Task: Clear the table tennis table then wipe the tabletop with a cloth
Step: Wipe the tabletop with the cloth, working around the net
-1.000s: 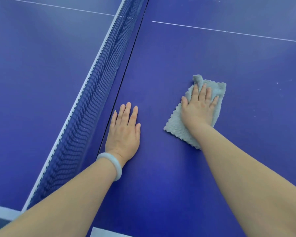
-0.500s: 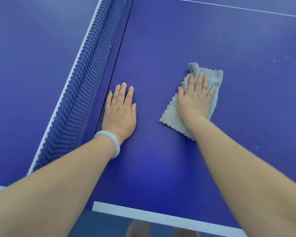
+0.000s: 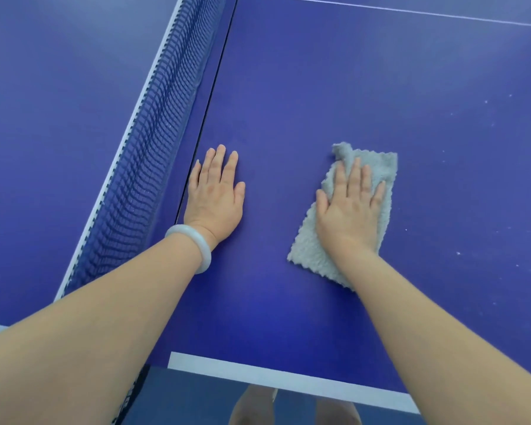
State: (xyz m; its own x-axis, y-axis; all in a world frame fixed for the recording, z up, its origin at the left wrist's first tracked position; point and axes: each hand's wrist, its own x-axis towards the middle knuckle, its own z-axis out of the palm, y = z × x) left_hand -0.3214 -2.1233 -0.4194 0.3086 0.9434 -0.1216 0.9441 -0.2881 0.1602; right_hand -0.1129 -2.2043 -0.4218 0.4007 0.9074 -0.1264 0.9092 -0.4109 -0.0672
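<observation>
The right hand (image 3: 348, 210) lay flat on the grey fleecy cloth (image 3: 308, 251), fingers straight and slightly spread, pressing it against the blue counter (image 3: 319, 87) rather than gripping it. A flat palm probably suited wiping, since it spread the pressure over most of the fabric. The cloth sat on the near half of the counter, right of the net (image 3: 141, 167) and a little in from the white edge line (image 3: 258, 374). Its far corner was bunched up just beyond the fingertips. The left hand (image 3: 215, 194) rested palm down on the bare surface just beside the dark seam that ran along the foot of the net. Its fingers were straight, close together, and held nothing. It looked like a brace that took the person's weight as they leaned over the edge. A pale bracelet (image 3: 193, 243) circled that wrist. No loose objects showed on the visible surface, so clearing seemed done and wiping was the step in hand. Small pale specks (image 3: 457, 253) dotted the counter to the right of the cloth, which suggested that area had yet to be covered.
</observation>
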